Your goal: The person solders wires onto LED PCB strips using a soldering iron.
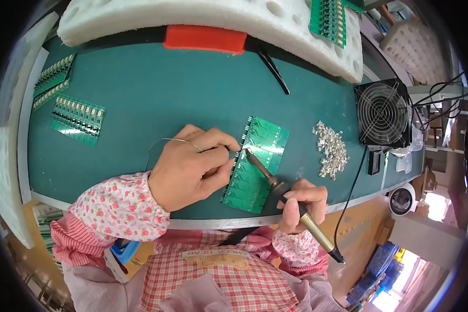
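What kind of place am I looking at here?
Probably an electronics assembly workshop: the right hand holds a soldering iron to a green circuit board, and a heap of small silvery parts lies near a black fan.

Diffuse, moderately bright light covers the green table [130, 78] fairly evenly, with no hard-edged shadows on its open middle; a dark band lies beneath the near edge of the white foam slab [208, 18]. Pale glare whitens the upper middle of the circuit board [265, 148], and small highlights dot the pile of metallic parts [332, 151]. At lower right, bright patches [392, 299] are overexposed, their detail lost to white. The left hand [192, 166] and right hand [304, 203] are reasonably sharp, whereas objects towards the rim appear softer. Fisheye distortion bows the table's straight edges; black corners enclose the round field, and a bluish fringe follows its lower right margin.
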`<state>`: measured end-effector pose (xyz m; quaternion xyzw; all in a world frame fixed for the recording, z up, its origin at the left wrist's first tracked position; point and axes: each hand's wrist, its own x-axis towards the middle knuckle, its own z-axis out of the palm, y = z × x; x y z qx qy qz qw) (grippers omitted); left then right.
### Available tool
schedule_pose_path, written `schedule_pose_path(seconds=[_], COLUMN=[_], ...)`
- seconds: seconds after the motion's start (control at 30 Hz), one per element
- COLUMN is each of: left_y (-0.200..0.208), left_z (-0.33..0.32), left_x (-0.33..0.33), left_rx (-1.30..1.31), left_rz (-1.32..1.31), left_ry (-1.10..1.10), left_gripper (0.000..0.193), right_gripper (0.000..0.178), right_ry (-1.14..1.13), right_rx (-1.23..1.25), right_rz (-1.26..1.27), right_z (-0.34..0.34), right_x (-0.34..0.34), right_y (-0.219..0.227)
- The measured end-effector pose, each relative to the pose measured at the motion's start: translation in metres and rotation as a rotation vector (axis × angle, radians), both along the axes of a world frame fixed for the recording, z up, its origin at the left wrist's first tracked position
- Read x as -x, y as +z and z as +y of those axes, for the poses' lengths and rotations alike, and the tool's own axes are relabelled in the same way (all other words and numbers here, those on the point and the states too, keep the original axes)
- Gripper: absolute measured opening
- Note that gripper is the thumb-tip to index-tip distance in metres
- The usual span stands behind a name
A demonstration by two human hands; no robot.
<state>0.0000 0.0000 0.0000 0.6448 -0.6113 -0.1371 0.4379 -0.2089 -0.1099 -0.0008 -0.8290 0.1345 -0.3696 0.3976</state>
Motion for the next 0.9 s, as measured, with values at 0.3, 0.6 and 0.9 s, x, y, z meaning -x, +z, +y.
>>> schedule_pose_path(seconds=[0.3,0.6,0.9], left_y=[0.006,0.007,0.005], left_z=[-0.001,-0.005,-0.006], left_x=[-0.006,-0.007,-0.007], left_rx=[-0.130,-0.145,-0.141], left_rz=[0.111,0.128,0.113], left_ry=[-0.050,-0.059,-0.058], left_gripper=[0.007,0.015,0.016], right_gripper=[0.020,0.021,0.021], right_ry=[-0.283,-0.334,-0.323], right_rx=[-0.388,-0.591,-0.603], right_rz=[-0.049,-0.047,-0.010], right_z=[0.008,0.003,0.003], right_x=[-0.006,-0.014,-0.013], right_y=[0.014,0.019,0.018])
